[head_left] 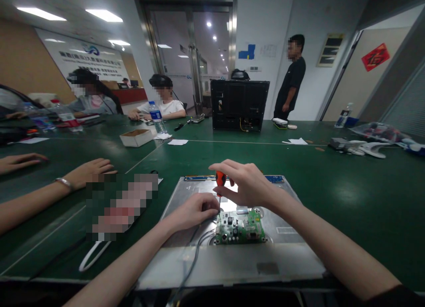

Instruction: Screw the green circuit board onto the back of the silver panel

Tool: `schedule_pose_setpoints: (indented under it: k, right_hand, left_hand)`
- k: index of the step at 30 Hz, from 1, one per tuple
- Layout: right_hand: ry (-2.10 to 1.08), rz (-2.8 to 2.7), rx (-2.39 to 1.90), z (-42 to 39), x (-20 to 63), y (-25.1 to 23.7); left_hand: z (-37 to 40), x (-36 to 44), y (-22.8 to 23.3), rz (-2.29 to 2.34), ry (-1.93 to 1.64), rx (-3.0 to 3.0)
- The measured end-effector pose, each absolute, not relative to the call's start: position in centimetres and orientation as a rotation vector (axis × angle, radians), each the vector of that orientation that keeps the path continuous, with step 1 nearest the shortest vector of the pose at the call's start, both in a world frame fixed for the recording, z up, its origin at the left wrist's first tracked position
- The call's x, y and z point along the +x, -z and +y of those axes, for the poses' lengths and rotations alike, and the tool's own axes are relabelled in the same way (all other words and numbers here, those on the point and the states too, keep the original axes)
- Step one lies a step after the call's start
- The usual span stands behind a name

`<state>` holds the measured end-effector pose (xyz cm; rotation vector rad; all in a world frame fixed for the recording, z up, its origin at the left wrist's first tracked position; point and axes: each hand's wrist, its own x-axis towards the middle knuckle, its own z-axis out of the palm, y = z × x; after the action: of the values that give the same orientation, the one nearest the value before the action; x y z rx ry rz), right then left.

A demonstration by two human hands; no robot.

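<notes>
One green table [348, 196] bears a metal panel [282, 258]; right hand [247, 185] pinches a screwdriver [220, 179] upright, left hand [194, 209], at its seven o'clock, curls closed at the tip.

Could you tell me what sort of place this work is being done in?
Probably an electronics assembly or repair workshop. A long green worktable holds a metal panel with a green circuit board, the right hand works a screwdriver on it, and other people sit alongside.

Both my forearms bare to past the elbow. No gloves, rings or watch on my left hand [194, 211] or right hand [249, 184]. Dark sleeve edge [403, 293] at right upper arm.
</notes>
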<state>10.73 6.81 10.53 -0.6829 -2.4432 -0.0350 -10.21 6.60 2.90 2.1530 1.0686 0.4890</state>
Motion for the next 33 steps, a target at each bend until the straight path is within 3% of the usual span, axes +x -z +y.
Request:
schedule_pose_setpoints:
  k: [33]
  right_hand:
    - [0.049, -2.451, -0.732, 7.37, 10.29, -9.77]
  left_hand:
    - [6.76, -10.33, -2.77, 1.077, -0.457, 2.152]
